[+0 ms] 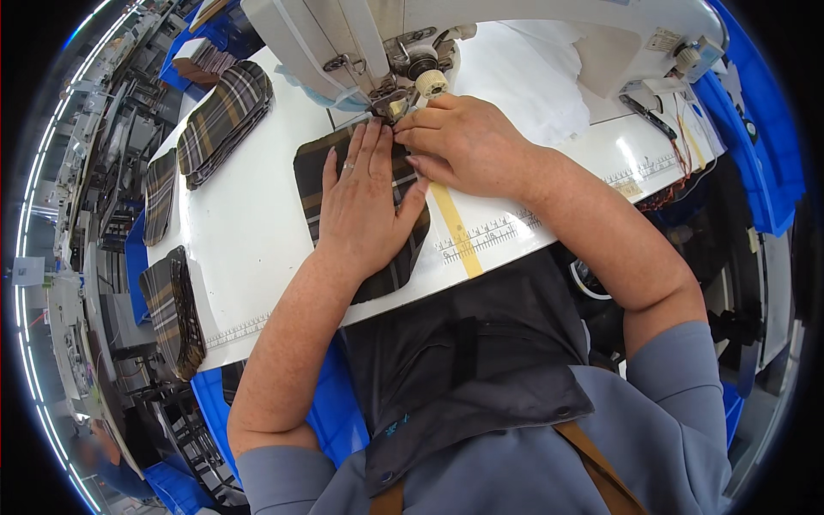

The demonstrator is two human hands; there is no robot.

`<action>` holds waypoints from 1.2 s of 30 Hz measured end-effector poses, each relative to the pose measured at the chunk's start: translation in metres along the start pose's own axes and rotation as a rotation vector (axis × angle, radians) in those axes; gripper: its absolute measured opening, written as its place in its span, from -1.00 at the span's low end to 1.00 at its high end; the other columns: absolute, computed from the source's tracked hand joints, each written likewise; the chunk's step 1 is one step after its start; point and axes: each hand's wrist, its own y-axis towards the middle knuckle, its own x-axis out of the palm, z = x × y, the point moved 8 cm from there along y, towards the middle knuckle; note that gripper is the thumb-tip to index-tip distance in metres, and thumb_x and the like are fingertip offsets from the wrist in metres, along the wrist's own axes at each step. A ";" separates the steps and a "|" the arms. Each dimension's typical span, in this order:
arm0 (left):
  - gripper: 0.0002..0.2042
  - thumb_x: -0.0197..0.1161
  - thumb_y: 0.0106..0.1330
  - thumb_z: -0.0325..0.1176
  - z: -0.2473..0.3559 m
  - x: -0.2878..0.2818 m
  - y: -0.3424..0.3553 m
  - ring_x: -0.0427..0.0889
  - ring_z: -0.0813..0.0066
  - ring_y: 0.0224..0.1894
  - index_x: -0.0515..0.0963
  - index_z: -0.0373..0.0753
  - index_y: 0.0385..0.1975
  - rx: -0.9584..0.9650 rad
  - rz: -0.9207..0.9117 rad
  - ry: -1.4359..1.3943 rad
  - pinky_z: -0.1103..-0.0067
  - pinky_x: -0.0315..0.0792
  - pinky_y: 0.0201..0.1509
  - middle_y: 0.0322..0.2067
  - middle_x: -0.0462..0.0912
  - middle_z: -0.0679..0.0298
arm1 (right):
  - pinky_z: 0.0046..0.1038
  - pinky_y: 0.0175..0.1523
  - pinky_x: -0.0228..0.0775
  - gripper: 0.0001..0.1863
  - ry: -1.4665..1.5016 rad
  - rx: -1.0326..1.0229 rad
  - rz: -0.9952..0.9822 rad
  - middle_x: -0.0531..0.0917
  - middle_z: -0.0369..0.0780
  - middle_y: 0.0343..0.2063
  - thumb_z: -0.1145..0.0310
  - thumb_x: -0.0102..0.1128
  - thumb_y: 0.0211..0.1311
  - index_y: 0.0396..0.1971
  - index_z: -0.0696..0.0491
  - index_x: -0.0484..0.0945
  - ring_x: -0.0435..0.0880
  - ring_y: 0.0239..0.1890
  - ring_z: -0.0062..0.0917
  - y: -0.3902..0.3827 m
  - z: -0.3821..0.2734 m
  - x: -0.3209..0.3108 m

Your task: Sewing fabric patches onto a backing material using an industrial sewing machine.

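A dark plaid fabric piece (311, 184) with rounded corners lies on the white sewing table (249, 249), its far edge at the presser foot (393, 106) of a sewing machine (515, 12). My left hand (365, 210) rests flat on the fabric with its fingers stretched toward the foot; a ring is on one finger. Curled at the fabric's right edge, just beside the foot, my right hand (472, 148) has its thumb and fingers closed on that edge. The needle point cannot be made out.
Stacks of plaid pieces (225, 120) lie at the table's left, one stack (172, 309) at its edge. A white sheet (532, 81) sits behind my right hand, and small snips (648, 116) lie far right. Yellow tape (455, 227) crosses the printed ruler. Blue bins (747, 129) flank the table.
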 end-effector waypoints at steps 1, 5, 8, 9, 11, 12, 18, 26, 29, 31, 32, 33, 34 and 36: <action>-0.22 0.14 0.46 0.09 0.004 0.000 -0.005 0.14 -0.02 0.58 0.20 -0.40 0.47 0.028 -0.019 0.025 0.10 -0.05 0.61 0.50 0.24 -0.11 | -0.34 -0.02 0.59 -0.68 -0.007 0.000 -0.001 0.76 -0.33 -0.17 0.21 0.36 0.18 -0.12 0.07 0.74 0.63 -0.10 -0.41 -0.001 0.001 0.000; -0.08 0.24 0.37 0.18 0.018 -0.007 -0.031 0.08 -0.03 0.60 0.14 -0.41 0.51 0.092 -0.113 0.010 0.08 -0.13 0.64 0.53 0.15 -0.10 | -0.33 -0.03 0.59 -0.60 -0.034 -0.020 0.014 0.74 -0.32 -0.14 0.12 0.38 0.15 -0.11 0.07 0.73 0.63 -0.09 -0.40 -0.005 -0.001 -0.004; -0.12 0.42 0.28 0.06 0.023 -0.018 -0.044 0.19 -0.03 0.56 0.25 -0.37 0.47 0.105 -0.100 -0.180 0.06 -0.01 0.61 0.50 0.25 -0.07 | -0.33 -0.04 0.59 -0.54 -0.012 -0.007 -0.028 0.72 -0.32 -0.12 0.04 0.40 0.13 -0.09 0.07 0.72 0.63 -0.09 -0.40 -0.003 0.000 -0.004; -0.12 0.42 0.28 0.06 0.021 -0.017 -0.044 0.19 -0.03 0.56 0.25 -0.37 0.47 0.107 -0.102 -0.183 0.06 -0.01 0.61 0.50 0.25 -0.07 | -0.33 -0.04 0.59 -0.53 -0.021 -0.005 -0.035 0.72 -0.32 -0.13 0.03 0.40 0.11 -0.09 0.07 0.72 0.63 -0.09 -0.40 -0.004 0.000 -0.004; -0.20 0.57 0.15 -0.08 0.015 -0.021 -0.047 0.38 0.00 0.47 0.41 -0.32 0.35 0.092 -0.054 -0.312 0.03 0.15 0.56 0.39 0.44 0.00 | -0.33 -0.04 0.59 -0.51 -0.026 -0.014 -0.041 0.71 -0.33 -0.13 0.02 0.41 0.10 -0.08 0.06 0.72 0.63 -0.09 -0.40 -0.003 -0.002 -0.004; -0.20 0.57 0.15 -0.08 0.014 -0.022 -0.046 0.38 0.00 0.47 0.41 -0.32 0.35 0.089 -0.052 -0.312 0.03 0.15 0.56 0.39 0.44 0.00 | -0.33 -0.05 0.59 -0.51 -0.022 -0.010 -0.042 0.71 -0.33 -0.13 0.02 0.42 0.09 -0.08 0.06 0.72 0.63 -0.10 -0.40 -0.002 -0.002 -0.004; -0.52 0.56 0.18 -0.26 0.014 -0.028 -0.036 0.58 0.10 0.32 0.65 -0.31 0.08 0.113 0.005 -0.364 0.25 0.42 0.43 0.22 0.63 0.08 | -0.34 -0.08 0.58 -0.54 -0.022 0.001 -0.033 0.72 -0.35 -0.14 0.05 0.41 0.11 -0.08 0.05 0.72 0.63 -0.12 -0.41 -0.003 -0.002 -0.003; -0.80 0.41 0.29 -0.52 -0.003 -0.024 -0.013 0.70 0.17 0.18 0.76 -0.31 -0.11 0.135 0.050 -0.461 0.41 0.58 0.26 0.08 0.74 0.10 | -0.34 -0.08 0.58 -0.58 -0.025 0.004 -0.051 0.72 -0.33 -0.14 0.10 0.40 0.13 -0.09 0.05 0.73 0.63 -0.13 -0.40 -0.002 -0.001 -0.002; -0.82 0.40 0.29 -0.53 -0.017 -0.022 0.000 0.71 0.21 0.16 0.77 -0.30 -0.13 0.102 0.031 -0.500 0.43 0.59 0.23 0.07 0.74 0.13 | -0.33 -0.07 0.57 -0.60 -0.029 -0.011 -0.039 0.72 -0.31 -0.14 0.12 0.39 0.14 -0.10 0.06 0.73 0.63 -0.13 -0.40 -0.001 -0.001 -0.001; -0.82 0.40 0.29 -0.54 -0.026 -0.020 0.009 0.71 0.22 0.15 0.77 -0.31 -0.13 0.094 0.028 -0.518 0.44 0.60 0.22 0.07 0.75 0.13 | -0.33 -0.06 0.57 -0.63 -0.011 -0.005 -0.038 0.72 -0.31 -0.13 0.15 0.36 0.17 -0.11 0.07 0.74 0.63 -0.12 -0.40 -0.001 -0.001 -0.001; -0.82 0.39 0.29 -0.54 -0.030 -0.019 0.013 0.72 0.22 0.14 0.77 -0.31 -0.13 0.087 0.021 -0.532 0.45 0.60 0.21 0.06 0.75 0.14 | -0.33 -0.06 0.57 -0.63 -0.011 -0.010 -0.041 0.72 -0.31 -0.13 0.15 0.36 0.17 -0.11 0.07 0.74 0.63 -0.12 -0.40 0.000 -0.001 -0.001; -0.82 0.38 0.30 -0.55 -0.030 -0.021 0.018 0.72 0.25 0.11 0.77 -0.32 -0.13 0.120 0.039 -0.504 0.46 0.60 0.19 0.04 0.76 0.15 | -0.33 -0.06 0.57 -0.64 -0.012 -0.007 -0.046 0.72 -0.30 -0.13 0.15 0.35 0.19 -0.13 0.07 0.74 0.63 -0.11 -0.39 0.000 -0.001 -0.001; -0.82 0.38 0.30 -0.55 -0.035 -0.019 0.022 0.72 0.25 0.11 0.77 -0.32 -0.13 0.118 0.043 -0.506 0.46 0.60 0.19 0.04 0.76 0.15 | -0.33 -0.06 0.56 -0.65 -0.013 -0.002 -0.052 0.71 -0.29 -0.12 0.14 0.34 0.21 -0.15 0.08 0.74 0.62 -0.10 -0.39 0.000 -0.001 0.000; -0.82 0.40 0.29 -0.54 -0.041 -0.017 0.028 0.72 0.24 0.08 0.77 -0.31 -0.13 0.152 0.071 -0.533 0.45 0.60 0.17 0.02 0.76 0.16 | -0.33 -0.06 0.56 -0.65 -0.017 -0.007 -0.038 0.70 -0.28 -0.11 0.13 0.34 0.23 -0.16 0.09 0.75 0.61 -0.09 -0.38 0.001 -0.004 0.000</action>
